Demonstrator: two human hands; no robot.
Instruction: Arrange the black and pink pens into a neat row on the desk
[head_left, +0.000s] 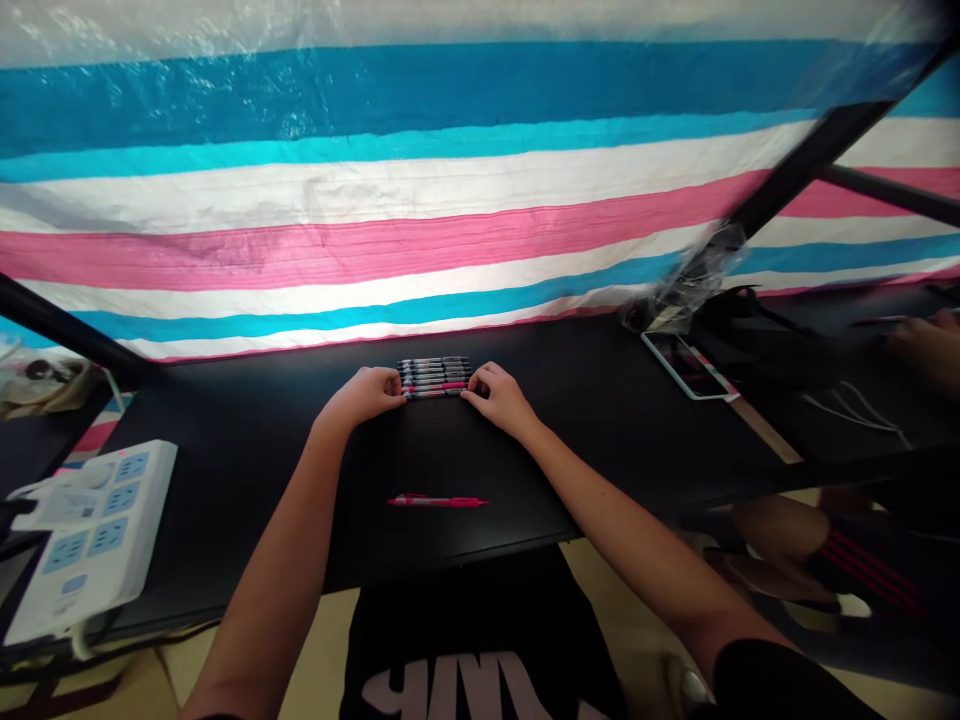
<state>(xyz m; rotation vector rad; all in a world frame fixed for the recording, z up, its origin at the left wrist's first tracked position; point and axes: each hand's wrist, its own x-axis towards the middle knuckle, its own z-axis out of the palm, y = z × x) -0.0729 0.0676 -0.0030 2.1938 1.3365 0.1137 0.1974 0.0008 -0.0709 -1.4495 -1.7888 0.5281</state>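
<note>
Several pens (pixel 433 372) lie side by side in a tight stack of rows on the black table, mostly clear and dark, with a red one (pixel 454 386) near the front. Against their left ends my left hand (pixel 366 394) is closed, fingers curled and thumb at the front pen. My right hand (pixel 499 398) grips the right ends between thumb and bent fingers. A single red pen (pixel 439 501) rests apart from the others, closer to the table's front edge and touched by neither hand.
A white power strip (pixel 146 520) with plugs is at the left. To the right lie a phone (pixel 688 365), a strip of wood-coloured material (pixel 765 430) and clear plastic wrapping (pixel 701 275). Another person's hand (pixel 930 350) shows at far right. Striped sheeting (pixel 375 230) hangs behind the table (pixel 247 440).
</note>
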